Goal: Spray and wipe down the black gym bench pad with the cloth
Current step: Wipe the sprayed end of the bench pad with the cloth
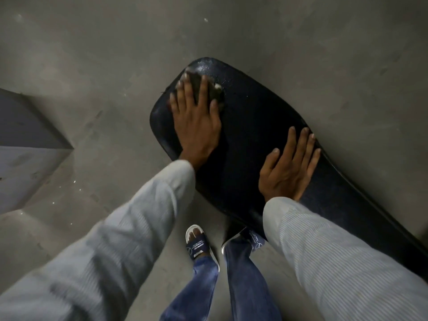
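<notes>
The black gym bench pad point(259, 121) runs from the upper middle down to the lower right, its far end wet and shiny. My left hand point(196, 117) presses flat on a dark cloth point(217, 93) near that far end; most of the cloth is hidden under my fingers. My right hand point(287, 165) lies flat on the pad's right edge, fingers apart, holding nothing. No spray bottle is in view.
Grey concrete floor point(92, 54) surrounds the bench. A dark wall corner or block point(25, 126) juts in at the left. My feet in slide sandals point(196, 244) stand close to the pad's near edge.
</notes>
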{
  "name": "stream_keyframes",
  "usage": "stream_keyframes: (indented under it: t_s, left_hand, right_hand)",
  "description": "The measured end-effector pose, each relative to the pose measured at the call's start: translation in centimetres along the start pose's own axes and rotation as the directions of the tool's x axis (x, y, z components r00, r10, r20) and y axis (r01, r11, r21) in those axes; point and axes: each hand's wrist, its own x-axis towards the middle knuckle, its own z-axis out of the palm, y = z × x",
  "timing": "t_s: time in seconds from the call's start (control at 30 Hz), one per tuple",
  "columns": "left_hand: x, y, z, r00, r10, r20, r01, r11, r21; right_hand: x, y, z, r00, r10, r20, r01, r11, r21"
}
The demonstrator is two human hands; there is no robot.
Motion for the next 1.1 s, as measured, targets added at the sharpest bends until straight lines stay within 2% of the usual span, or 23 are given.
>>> stream_keyframes:
  t_s: [0.07,0.1,0.17,0.23,0.3,0.47,0.6,0.67,0.77,0.8,0.87,0.93,1.03,1.1]
  left_hand:
    - [1.9,2.0,-0.1,1.000,-0.010,0.008,0.010,1.000,-0.008]
    - [2.0,3.2,0.0,0.999,0.043,0.020,-0.042,0.999,-0.018]
    - [-0.1,5.4,0.3,0.965,0.256,0.049,-0.254,0.966,-0.043]
    - [-4.0,5.6,0.2,0.881,0.461,0.110,-0.454,0.887,-0.078]
    - [-6.6,3.3,0.0,0.845,0.512,0.151,-0.507,0.859,-0.071]
    - [-3.1,-1.6,-1.1,0.954,0.288,0.084,-0.292,0.955,0.052]
    - [2.5,2.4,-0.4,0.991,0.129,0.030,-0.129,0.992,0.013]
    - [2.2,5.1,0.4,0.980,0.194,0.040,-0.194,0.981,-0.009]
    - [-2.3,7.9,1.0,0.872,0.473,0.126,-0.467,0.881,-0.072]
    - [-4.1,8.1,0.9,0.843,0.514,0.163,-0.503,0.858,-0.103]
    - [-6.6,7.2,0.2,0.843,0.508,0.177,-0.476,0.858,-0.193]
    - [-6.6,5.0,-0.7,0.888,0.448,0.108,-0.405,0.870,-0.282]
    - [-2.5,0.2,-1.5,0.973,0.227,-0.031,-0.228,0.953,-0.201]
    - [0.0,-2.2,-1.4,0.996,0.089,-0.029,-0.092,0.988,-0.127]
  right_hand:
    - [0.0,0.0,-0.1,1.000,-0.001,0.008,0.001,1.000,0.007]
    - [0.1,0.0,-0.1,1.000,0.000,0.007,0.000,1.000,0.010]
    - [0.2,-0.1,-0.1,1.000,0.001,-0.007,-0.001,1.000,0.015]
    - [0.2,-0.1,-0.1,1.000,-0.002,-0.017,0.003,1.000,0.024]
    - [0.2,0.0,0.0,1.000,-0.005,-0.006,0.005,1.000,0.030]
    - [0.0,0.2,0.1,1.000,0.003,-0.020,-0.002,1.000,0.017]
    - [0.1,0.1,0.0,1.000,0.003,-0.021,-0.002,1.000,0.022]
    - [0.1,0.0,0.0,1.000,0.006,-0.021,-0.005,1.000,0.020]
    - [0.2,0.1,-0.1,1.000,-0.009,0.013,0.009,0.999,0.031]
    - [0.2,0.2,-0.1,0.999,-0.016,0.033,0.015,0.999,0.030]
    - [0.1,0.5,0.0,0.998,-0.022,0.055,0.021,1.000,0.023]
    - [0.0,0.5,-0.1,0.999,-0.009,0.050,0.008,1.000,0.029]
    - [0.3,0.1,-0.2,0.999,0.005,0.043,-0.007,0.999,0.054]
    - [0.3,0.0,-0.3,0.999,0.032,0.044,-0.036,0.995,0.097]
